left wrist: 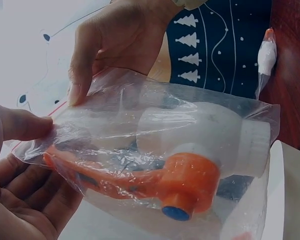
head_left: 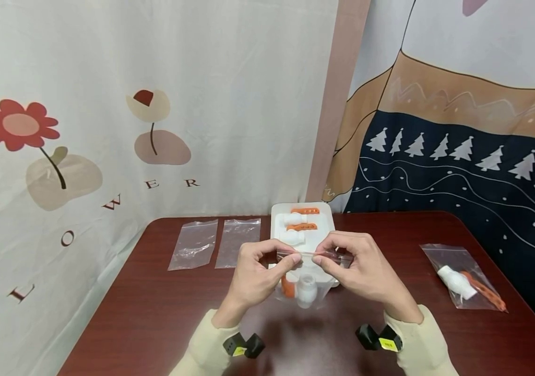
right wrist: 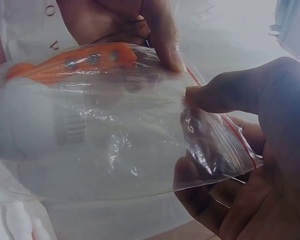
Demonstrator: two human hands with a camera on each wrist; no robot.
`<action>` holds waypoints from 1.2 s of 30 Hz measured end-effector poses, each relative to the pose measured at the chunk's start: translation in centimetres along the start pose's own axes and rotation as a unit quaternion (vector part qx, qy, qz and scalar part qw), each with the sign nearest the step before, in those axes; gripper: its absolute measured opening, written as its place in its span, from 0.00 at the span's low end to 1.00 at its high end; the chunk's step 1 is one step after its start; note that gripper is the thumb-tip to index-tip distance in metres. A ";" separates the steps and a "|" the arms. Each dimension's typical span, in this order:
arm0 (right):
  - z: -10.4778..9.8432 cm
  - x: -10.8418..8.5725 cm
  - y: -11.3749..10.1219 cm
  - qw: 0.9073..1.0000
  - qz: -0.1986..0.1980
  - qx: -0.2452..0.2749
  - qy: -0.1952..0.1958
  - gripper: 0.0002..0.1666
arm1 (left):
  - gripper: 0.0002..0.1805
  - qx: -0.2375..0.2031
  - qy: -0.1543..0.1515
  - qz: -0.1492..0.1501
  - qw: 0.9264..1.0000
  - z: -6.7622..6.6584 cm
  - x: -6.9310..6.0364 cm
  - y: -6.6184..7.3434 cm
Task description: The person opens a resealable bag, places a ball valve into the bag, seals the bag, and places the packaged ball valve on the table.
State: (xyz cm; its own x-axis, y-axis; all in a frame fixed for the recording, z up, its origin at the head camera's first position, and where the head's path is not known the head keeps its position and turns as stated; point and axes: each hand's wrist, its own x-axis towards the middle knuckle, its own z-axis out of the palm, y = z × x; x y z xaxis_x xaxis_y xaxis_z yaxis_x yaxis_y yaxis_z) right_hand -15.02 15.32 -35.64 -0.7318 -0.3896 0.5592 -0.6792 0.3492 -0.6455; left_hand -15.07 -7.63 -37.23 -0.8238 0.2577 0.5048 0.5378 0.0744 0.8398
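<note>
A clear zip bag [right wrist: 140, 120] with a red line along its mouth hangs between both hands, above the table's middle. My left hand [head_left: 253, 274] pinches one side of the mouth between thumb and fingers. At the other side, my right hand [head_left: 366, 266] pinches the same edge, its thumb close to the left one. Inside the bag lie a white plastic valve body [left wrist: 215, 125] and an orange handle [left wrist: 190, 175] with a blue round end. The handle's slim end points toward the mouth in the left wrist view.
Behind the hands, a white tray [head_left: 322, 237] holds more white valve bodies [head_left: 293, 237] and orange handles [head_left: 301, 227]. Two flat zip bags [head_left: 194, 245] lie at the back left. A filled zip bag [head_left: 464, 282] lies at the right on the dark red table [head_left: 154, 313].
</note>
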 end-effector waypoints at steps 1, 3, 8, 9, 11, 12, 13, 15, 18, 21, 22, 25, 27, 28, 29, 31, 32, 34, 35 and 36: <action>0.0 0.0 0.0 1.000 0.002 -0.001 0.000 0.10 | 0.02 0.001 0.001 0.002 1.000 0.0 0.0 0.0; 0.0 0.0 0.0 1.000 0.005 -0.002 -0.001 0.10 | 0.02 0.003 0.003 0.006 1.000 -0.1 0.0 0.0; -0.1 0.0 0.0 1.000 0.008 -0.004 -0.005 0.10 | 0.03 0.000 0.002 0.006 1.000 -0.2 0.0 -0.1; -0.2 0.0 0.0 1.000 0.008 -0.005 -0.005 0.10 | 0.03 -0.002 0.002 0.004 1.000 -0.2 0.0 0.0; -0.3 -0.1 0.0 1.000 0.007 -0.005 -0.005 0.10 | 0.03 -0.011 0.003 -0.001 1.000 -0.3 0.0 0.0; -0.4 -0.1 0.0 1.000 0.007 -0.005 -0.004 0.10 | 0.03 -0.017 0.003 -0.003 1.000 -0.3 0.0 0.1; -0.5 -0.1 0.1 1.000 0.006 -0.005 -0.004 0.10 | 0.03 -0.020 0.004 -0.004 1.000 -0.4 0.0 0.1; -0.7 -0.1 0.1 1.000 0.003 -0.004 -0.001 0.10 | 0.03 -0.026 0.004 -0.004 1.000 -0.5 0.0 0.2; -0.8 -0.1 0.1 1.000 0.003 -0.004 -0.001 0.10 | 0.03 -0.029 0.003 0.000 1.000 -0.5 0.1 0.3; -0.8 -0.1 0.1 1.000 0.004 -0.006 -0.002 0.10 | 0.03 -0.029 0.003 0.000 1.000 -0.5 0.1 0.2; -0.8 -0.1 0.1 1.000 0.005 -0.006 -0.003 0.10 | 0.03 -0.030 0.003 -0.001 1.000 -0.6 0.1 0.2; -0.9 -0.1 0.2 1.000 0.003 -0.008 -0.002 0.10 | 0.03 -0.032 0.003 -0.005 0.999 -0.7 0.1 0.2; -1.1 -0.2 0.2 1.000 0.002 -0.010 0.000 0.11 | 0.02 -0.033 0.005 -0.008 0.999 -0.8 0.2 0.3; -1.2 -0.2 0.2 1.000 0.002 -0.011 0.002 0.11 | 0.02 -0.033 0.007 -0.009 0.999 -0.8 0.2 0.3; -1.3 -0.2 0.2 1.000 0.001 -0.013 0.004 0.11 | 0.02 -0.034 0.009 -0.011 0.999 -0.9 0.2 0.3; -1.4 -0.2 0.3 1.000 0.001 -0.014 0.008 0.12 | 0.02 -0.035 0.011 -0.013 0.999 -1.0 0.2 0.4; -1.5 -0.2 0.3 1.000 0.001 -0.013 0.009 0.12 | 0.02 -0.035 0.012 -0.014 0.999 -1.0 0.2 0.4; -1.6 -0.2 0.3 1.000 -0.001 -0.014 0.009 0.12 | 0.02 -0.034 0.012 -0.012 0.999 -1.1 0.2 0.4; -1.6 -0.2 0.3 1.000 0.000 -0.015 0.007 0.12 | 0.02 -0.035 0.011 -0.012 0.999 -1.1 0.2 0.4; -1.6 -0.2 0.3 1.000 0.001 -0.015 0.006 0.11 | 0.03 -0.035 0.012 -0.012 0.999 -1.2 0.2 0.4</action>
State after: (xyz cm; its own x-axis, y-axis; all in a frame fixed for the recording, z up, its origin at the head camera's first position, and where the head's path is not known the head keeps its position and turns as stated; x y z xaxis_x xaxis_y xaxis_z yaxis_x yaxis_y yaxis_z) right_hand -15.19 16.89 -35.12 -0.7337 -0.3783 0.5643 -0.6789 0.3747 -0.6314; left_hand -15.19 -8.66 -36.54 -0.8411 0.2338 0.4877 0.5040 0.0118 0.8636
